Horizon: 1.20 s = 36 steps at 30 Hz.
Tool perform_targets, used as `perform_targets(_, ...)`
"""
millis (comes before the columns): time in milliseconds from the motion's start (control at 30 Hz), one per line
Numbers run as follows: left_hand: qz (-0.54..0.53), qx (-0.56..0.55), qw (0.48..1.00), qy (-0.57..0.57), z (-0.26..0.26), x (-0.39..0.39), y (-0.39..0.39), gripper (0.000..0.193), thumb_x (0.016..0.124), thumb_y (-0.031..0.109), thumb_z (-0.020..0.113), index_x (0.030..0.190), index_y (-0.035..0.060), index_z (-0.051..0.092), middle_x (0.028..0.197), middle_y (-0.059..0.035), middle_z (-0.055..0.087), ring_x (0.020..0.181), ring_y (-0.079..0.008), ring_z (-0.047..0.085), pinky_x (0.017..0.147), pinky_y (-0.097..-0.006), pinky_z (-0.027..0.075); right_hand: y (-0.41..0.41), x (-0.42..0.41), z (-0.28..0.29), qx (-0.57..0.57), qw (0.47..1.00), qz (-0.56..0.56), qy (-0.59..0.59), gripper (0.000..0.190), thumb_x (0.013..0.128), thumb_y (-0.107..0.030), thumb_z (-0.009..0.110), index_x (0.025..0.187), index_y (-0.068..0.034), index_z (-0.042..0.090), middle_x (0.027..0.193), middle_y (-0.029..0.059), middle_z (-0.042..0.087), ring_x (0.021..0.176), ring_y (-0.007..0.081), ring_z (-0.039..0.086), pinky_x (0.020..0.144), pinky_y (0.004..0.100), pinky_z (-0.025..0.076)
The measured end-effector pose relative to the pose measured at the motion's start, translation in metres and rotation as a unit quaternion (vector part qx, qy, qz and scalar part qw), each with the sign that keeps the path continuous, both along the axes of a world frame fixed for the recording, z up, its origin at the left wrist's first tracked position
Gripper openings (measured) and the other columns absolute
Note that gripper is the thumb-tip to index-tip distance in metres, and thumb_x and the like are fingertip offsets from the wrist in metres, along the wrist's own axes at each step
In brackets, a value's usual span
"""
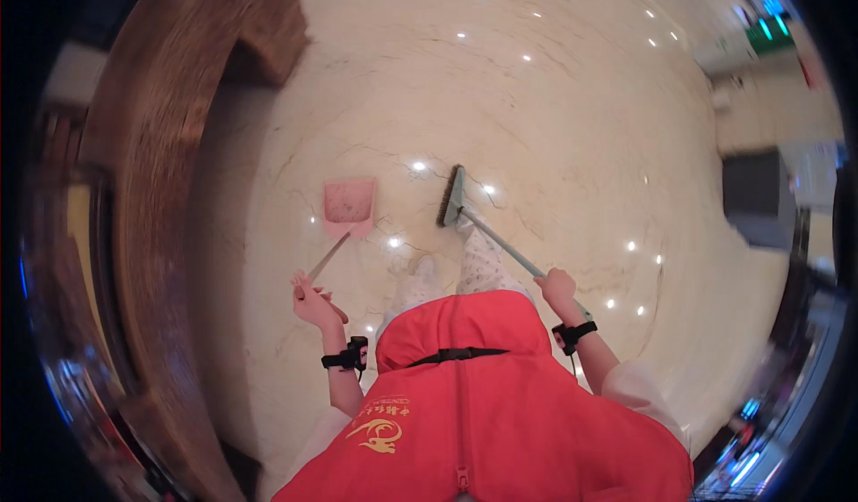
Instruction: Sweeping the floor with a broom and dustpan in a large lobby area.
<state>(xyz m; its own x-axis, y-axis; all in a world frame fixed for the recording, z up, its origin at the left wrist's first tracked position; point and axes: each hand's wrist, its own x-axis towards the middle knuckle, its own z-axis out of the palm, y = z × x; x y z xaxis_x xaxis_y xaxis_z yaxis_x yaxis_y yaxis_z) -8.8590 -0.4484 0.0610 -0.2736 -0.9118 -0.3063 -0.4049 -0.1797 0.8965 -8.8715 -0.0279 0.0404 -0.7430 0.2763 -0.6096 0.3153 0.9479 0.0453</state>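
Observation:
My left hand [314, 303] holds the handle of a long-handled pink dustpan [348, 202], whose pan is out ahead at the left over the pale floor. Small dark specks show inside the pan. In my right hand [558, 287] is the grey-green stick of a broom [452, 196]. The broom's head, with dark bristles facing left, lies in front of my right foot, apart from the dustpan. Whether the pan touches the floor, I cannot tell. Both wrists wear black straps with small devices.
A long brown wooden counter [157, 147] curves along the left side. Glossy marble-like floor [536, 120] with light reflections spreads ahead. At the right stands a dark grey box-shaped object [757, 197] beside pale furniture.

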Motion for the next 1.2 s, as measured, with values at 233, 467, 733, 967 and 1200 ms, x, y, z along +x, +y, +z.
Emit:
perform_targets(233, 0.238, 0.002, 0.971, 0.029, 0.004, -0.007, 0.057, 0.023, 0.068, 0.021, 0.059, 0.06, 0.0051, 0.044, 0.051, -0.002, 0.039, 0.038, -0.0104, 0.037, 0.038, -0.0221, 0.033, -0.013, -0.196, -0.009, -0.021, 0.943, 0.333, 0.006, 0.033, 0.068, -0.036, 0.059, 0.067, -0.003, 0.06, 0.066, 0.0136, 0.058, 0.063, 0.0275, 0.058, 0.055, 0.0352, 0.046)
perform_targets(467, 0.509, 0.014, 0.86, 0.037, -0.002, -0.045, 0.143, 0.02, 0.063, 0.019, 0.06, 0.063, 0.0019, 0.049, 0.05, -0.0017, 0.039, 0.038, -0.0121, 0.038, 0.038, -0.0238, 0.034, -0.083, -0.379, -0.027, -0.041, 0.821, 0.569, -0.009, 0.032, 0.069, -0.034, 0.058, 0.07, -0.003, 0.06, 0.068, 0.0133, 0.058, 0.064, 0.0263, 0.058, 0.057, 0.0351, 0.047)
perform_targets(733, 0.7, -0.01, 0.713, 0.041, -0.025, -0.121, 0.2, 0.023, 0.064, 0.02, 0.06, 0.072, -0.0001, 0.054, 0.049, -0.0023, 0.038, 0.037, -0.0099, 0.036, 0.037, -0.0202, 0.033, -0.217, -0.496, -0.065, -0.012, 0.636, 0.77, -0.05, 0.031, 0.071, -0.034, 0.056, 0.073, -0.003, 0.059, 0.072, 0.0128, 0.058, 0.069, 0.025, 0.058, 0.06, 0.0343, 0.047)
perform_targets(967, 0.826, -0.075, 0.557, 0.049, -0.044, -0.202, 0.246, 0.019, 0.067, 0.019, 0.058, 0.068, 0.0014, 0.051, 0.049, -0.002, 0.037, 0.037, -0.0095, 0.036, 0.036, -0.02, 0.033, -0.322, -0.522, -0.083, -0.041, 0.427, 0.9, -0.08, 0.028, 0.07, -0.03, 0.056, 0.076, -0.003, 0.06, 0.074, 0.0126, 0.059, 0.071, 0.025, 0.059, 0.06, 0.034, 0.047)
perform_targets(1200, 0.899, -0.067, 0.434, 0.012, -0.073, -0.247, 0.286, 0.019, 0.071, 0.02, 0.055, 0.07, 0.0012, 0.049, 0.052, -0.0025, 0.038, 0.039, -0.0102, 0.037, 0.037, -0.0206, 0.033, -0.361, -0.538, -0.145, 0.03, 0.274, 0.953, -0.127, 0.019, 0.068, -0.014, 0.05, 0.079, -0.004, 0.061, 0.079, 0.0136, 0.06, 0.076, 0.0248, 0.059, 0.064, 0.0334, 0.047)
